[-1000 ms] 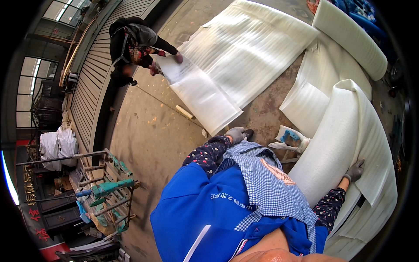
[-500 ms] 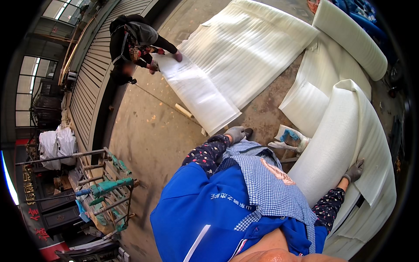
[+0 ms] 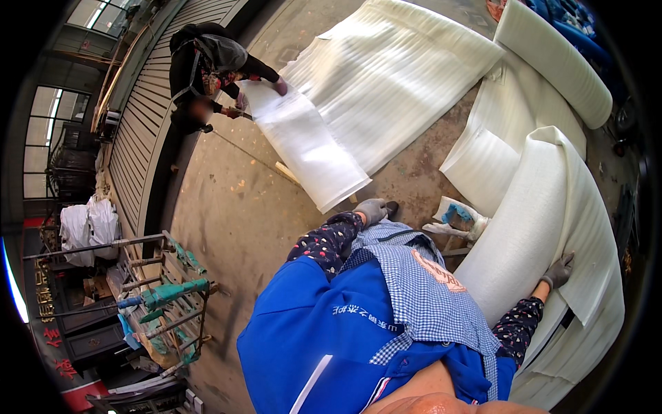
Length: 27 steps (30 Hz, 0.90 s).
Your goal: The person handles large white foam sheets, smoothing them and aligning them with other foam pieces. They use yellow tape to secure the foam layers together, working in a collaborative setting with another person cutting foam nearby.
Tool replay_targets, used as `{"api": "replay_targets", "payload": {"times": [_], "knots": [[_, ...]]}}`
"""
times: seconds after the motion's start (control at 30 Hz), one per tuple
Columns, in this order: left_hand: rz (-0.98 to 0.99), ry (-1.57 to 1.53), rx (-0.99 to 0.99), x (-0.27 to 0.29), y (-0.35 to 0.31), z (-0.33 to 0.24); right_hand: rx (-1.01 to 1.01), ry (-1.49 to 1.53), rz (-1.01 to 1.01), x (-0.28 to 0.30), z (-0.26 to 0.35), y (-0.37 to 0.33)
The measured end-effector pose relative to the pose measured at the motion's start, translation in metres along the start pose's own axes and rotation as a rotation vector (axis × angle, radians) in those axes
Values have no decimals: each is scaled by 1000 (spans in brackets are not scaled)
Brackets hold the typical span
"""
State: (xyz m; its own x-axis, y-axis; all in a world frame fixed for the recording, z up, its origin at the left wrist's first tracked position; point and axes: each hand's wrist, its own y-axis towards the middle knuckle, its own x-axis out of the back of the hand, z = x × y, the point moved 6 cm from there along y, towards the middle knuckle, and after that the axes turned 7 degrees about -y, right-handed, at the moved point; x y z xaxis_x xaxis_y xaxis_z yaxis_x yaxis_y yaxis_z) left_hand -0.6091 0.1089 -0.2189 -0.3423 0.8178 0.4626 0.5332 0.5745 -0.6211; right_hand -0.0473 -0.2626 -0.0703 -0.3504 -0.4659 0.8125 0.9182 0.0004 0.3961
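My left hand (image 3: 373, 210), in a grey glove, lies on the checked apron (image 3: 403, 234) near my knee, with a dark shoe tip beside it. It appears open and holds nothing that I can see. My right hand (image 3: 559, 270), also gloved, rests with fingers stretched out on a thick roll of white foam sheet (image 3: 514, 228) at my right. Ahead, a wide white foam sheet (image 3: 407, 76) lies on the floor, its near-left end folded into a flap (image 3: 310, 148). A co-worker (image 3: 207, 69) bends over that end, both hands at the flap's far-left edge.
Another white foam roll (image 3: 555, 65) lies at the far right, near blue wrapped material (image 3: 572, 21). A white and blue padded piece (image 3: 456, 217) is close to my right. Left stands a metal rack (image 3: 169, 297) with green wrapping, and a ribbed metal shutter (image 3: 141, 131) lies behind.
The folded flap of the sheet has shifted left, and the co-worker has moved slightly left with it. Both of my hands have stayed where they were.
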Motion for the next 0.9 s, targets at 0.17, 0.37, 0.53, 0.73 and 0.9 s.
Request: {"api": "replay_targets", "payload": {"times": [0.17,0.37,0.53,0.73,0.9], "knots": [[17,-1,7,1,-1,-2,-27,22,29,0,0,0],[12,-6,13,4,-5,-8,-18,-20,51,6,9,-3],[14,-15,14,5,-6,-10,-4,-8,40,3,4,-1],[22,-18,15,6,-7,-12,-2,-5,4,3,4,-1],[-7,-10,7,-2,3,4,-35,-4,35,5,7,-2]]}}
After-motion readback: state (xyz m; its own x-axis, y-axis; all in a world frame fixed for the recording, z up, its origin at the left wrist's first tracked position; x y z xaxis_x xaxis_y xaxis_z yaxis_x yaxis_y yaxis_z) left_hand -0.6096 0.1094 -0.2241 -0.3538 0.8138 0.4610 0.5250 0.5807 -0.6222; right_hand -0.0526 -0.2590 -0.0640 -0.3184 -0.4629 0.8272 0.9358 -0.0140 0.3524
